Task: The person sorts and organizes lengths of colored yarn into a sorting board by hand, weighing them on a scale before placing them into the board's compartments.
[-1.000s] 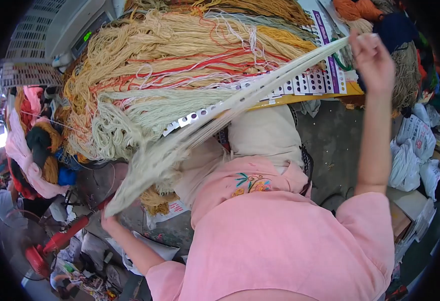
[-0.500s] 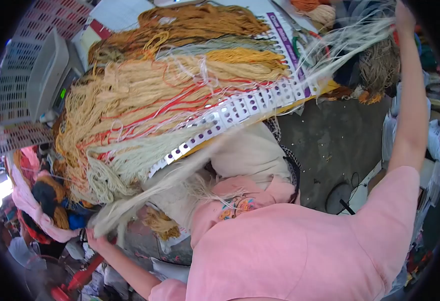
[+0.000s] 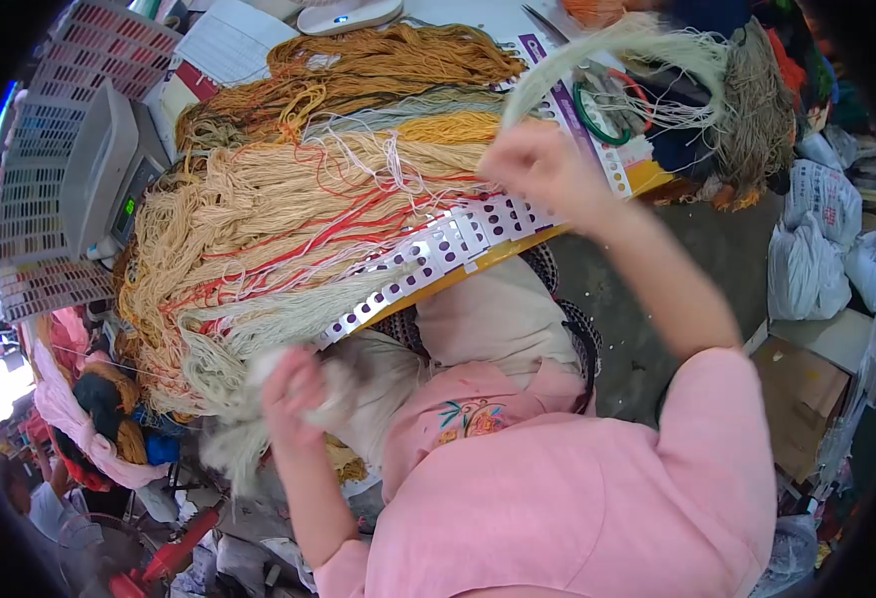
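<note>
Above the person's lap point(image 3: 498, 314), the left hand point(image 3: 293, 389) was curled tight around a pale bunch of threads point(image 3: 233, 453). The hand was blurry, so I could not tell where each finger was, but some of the bunch hung down below it. Higher up, the right hand point(image 3: 542, 164) was over the heap of tan threads point(image 3: 258, 199). Its fingers were bent in and pinched a pale strand point(image 3: 537, 85). That strand rose from the fingers, bent over like a bridge, and fanned out into thin, messy ends near some grey threads point(image 3: 757, 110). The two hands were well apart, and both were in front of the pink shirt point(image 3: 577, 478). Brown threads point(image 3: 398, 60) lay at the far side of the heap, with yellow threads point(image 3: 448, 127) nearer, and thin red threads ran across the tan ones. White strips with dark holes point(image 3: 448, 249) lay along the near edge of the heap, close to the person's knees. On the left were a white basket point(image 3: 34, 149) and a box with a little green light point(image 3: 109, 179). On the right, white plastic bags point(image 3: 807, 269) sat just past a brown cardboard box point(image 3: 797, 394).
</note>
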A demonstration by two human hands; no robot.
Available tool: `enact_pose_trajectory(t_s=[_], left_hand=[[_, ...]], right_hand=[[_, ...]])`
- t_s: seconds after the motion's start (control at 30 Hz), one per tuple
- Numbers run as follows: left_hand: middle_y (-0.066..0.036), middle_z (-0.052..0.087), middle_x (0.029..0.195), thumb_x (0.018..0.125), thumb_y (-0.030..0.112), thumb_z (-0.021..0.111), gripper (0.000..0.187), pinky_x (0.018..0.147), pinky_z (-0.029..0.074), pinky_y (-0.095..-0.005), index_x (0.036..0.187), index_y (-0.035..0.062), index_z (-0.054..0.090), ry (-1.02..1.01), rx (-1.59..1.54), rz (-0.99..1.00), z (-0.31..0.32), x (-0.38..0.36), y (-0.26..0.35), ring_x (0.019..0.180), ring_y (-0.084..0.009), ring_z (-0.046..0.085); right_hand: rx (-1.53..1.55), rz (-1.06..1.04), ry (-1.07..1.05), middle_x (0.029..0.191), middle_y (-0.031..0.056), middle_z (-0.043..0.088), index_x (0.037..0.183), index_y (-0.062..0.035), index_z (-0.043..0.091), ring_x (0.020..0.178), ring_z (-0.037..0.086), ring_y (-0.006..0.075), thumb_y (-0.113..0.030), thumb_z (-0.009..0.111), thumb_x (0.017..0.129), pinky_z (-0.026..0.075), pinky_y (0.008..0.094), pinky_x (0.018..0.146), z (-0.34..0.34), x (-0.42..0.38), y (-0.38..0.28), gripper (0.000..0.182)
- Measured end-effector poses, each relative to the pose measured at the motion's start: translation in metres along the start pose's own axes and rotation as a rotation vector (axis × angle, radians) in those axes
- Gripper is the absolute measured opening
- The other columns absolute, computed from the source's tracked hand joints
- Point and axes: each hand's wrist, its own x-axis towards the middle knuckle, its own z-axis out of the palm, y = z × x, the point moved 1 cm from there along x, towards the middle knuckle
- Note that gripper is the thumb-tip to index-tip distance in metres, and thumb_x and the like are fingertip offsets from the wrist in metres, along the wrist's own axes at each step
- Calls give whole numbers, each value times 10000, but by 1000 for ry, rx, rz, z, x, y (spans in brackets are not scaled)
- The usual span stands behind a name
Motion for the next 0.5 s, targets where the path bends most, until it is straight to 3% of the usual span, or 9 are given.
enact_pose_trajectory(t_s=[0.03,0.07,0.13,0.2,0.23,0.3,0.43,0.47,0.5], left_hand=[[-62,544,685,777,117,437,167,378,339,-175,874,-9,488,142,255,-11,24,19,-17,398,-38,387],[-70,554,695,770,118,457,180,387,336,-179,890,-13,491,288,510,-23,42,36,-33,417,-40,406],[-69,564,731,776,164,465,203,403,333,-172,880,-5,507,354,848,-44,54,66,-59,433,-53,419],[-35,557,714,775,138,475,144,433,349,-179,824,9,516,464,908,-81,54,90,-80,462,-60,428],[-35,557,714,775,138,475,144,433,349,-179,824,9,516,466,909,-81,42,102,-83,462,-60,428],[-19,547,645,756,238,504,209,413,352,-200,796,38,544,362,1276,-164,16,123,-92,466,-70,466],[-15,528,610,752,210,515,177,406,350,-202,797,39,532,444,1163,-131,37,111,-88,450,-76,470],[-25,522,612,769,97,481,111,405,353,-192,830,9,513,490,1132,-118,47,107,-86,440,-70,430],[-25,522,612,769,97,481,111,405,353,-192,830,9,513,495,1134,-127,42,107,-85,440,-70,430]], right_hand=[[178,-80,0,650,24,518,677,-15,568,587,476,82,-49,561,658,378,212,527,33,-6,24,39],[249,-13,51,600,59,529,649,-17,561,571,508,130,-77,541,643,392,253,509,58,-14,33,64],[112,-10,107,615,70,503,645,-10,550,588,494,171,-50,550,628,385,269,527,80,-24,38,43],[-62,-144,281,669,85,488,656,1,527,637,485,219,-32,569,603,383,283,540,95,-30,43,76],[-60,-143,280,669,85,488,656,1,527,637,485,219,-32,569,603,383,283,540,98,-32,43,76],[-219,-197,338,695,85,486,663,-8,505,670,478,239,-11,567,565,383,294,553,99,-33,43,116],[-167,-146,348,676,79,466,659,-11,485,669,459,246,3,555,543,375,311,584,87,-33,41,136],[-242,-201,257,716,88,460,711,-13,495,697,450,249,-52,568,558,365,328,615,89,-35,47,174],[-260,-223,243,748,96,456,752,-14,498,715,446,254,-79,570,567,358,337,631,94,-38,44,209]])
